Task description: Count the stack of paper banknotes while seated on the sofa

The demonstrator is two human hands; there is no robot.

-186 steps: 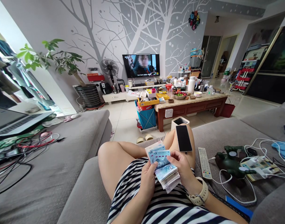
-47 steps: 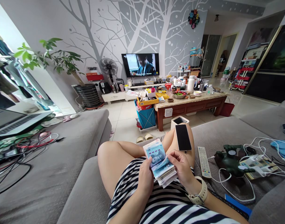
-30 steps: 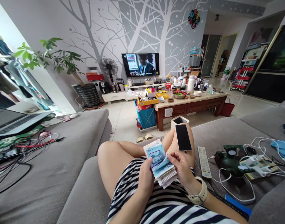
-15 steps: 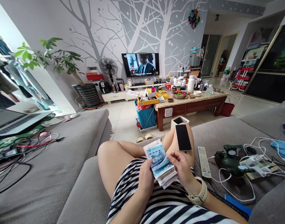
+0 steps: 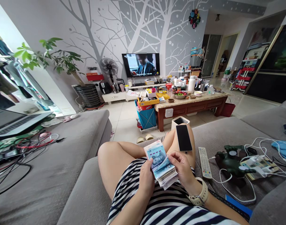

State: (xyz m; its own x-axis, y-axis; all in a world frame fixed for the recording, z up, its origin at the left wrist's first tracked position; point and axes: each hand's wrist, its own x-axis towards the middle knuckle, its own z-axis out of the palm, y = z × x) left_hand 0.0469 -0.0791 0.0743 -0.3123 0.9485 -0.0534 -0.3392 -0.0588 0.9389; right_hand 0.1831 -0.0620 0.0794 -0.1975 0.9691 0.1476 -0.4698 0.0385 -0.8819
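Note:
A stack of banknotes (image 5: 157, 156), blue ones on top, is held above my lap, folded over so that layered edges fan out toward me. My left hand (image 5: 147, 176) grips the stack from the left, its thumb on the near left edge. At the right, my right hand (image 5: 181, 167) pinches the corner of a blue note between thumb and finger; that note is bent up off the others. The right wrist wears a pale watch (image 5: 200, 192). A dark-screened phone (image 5: 183, 138) rests on my right leg, just beyond the right hand.
On the sofa at right lie a remote control (image 5: 204, 162), a dark green figure (image 5: 234, 162) and a power strip (image 5: 262, 168) with white cables. A laptop (image 5: 18, 123) and tangled cables are at left. Ahead stands a crowded coffee table (image 5: 192, 103), with a bin (image 5: 180, 121) before it.
Both hands and the banknotes stay practically still. Only the television picture differs slightly.

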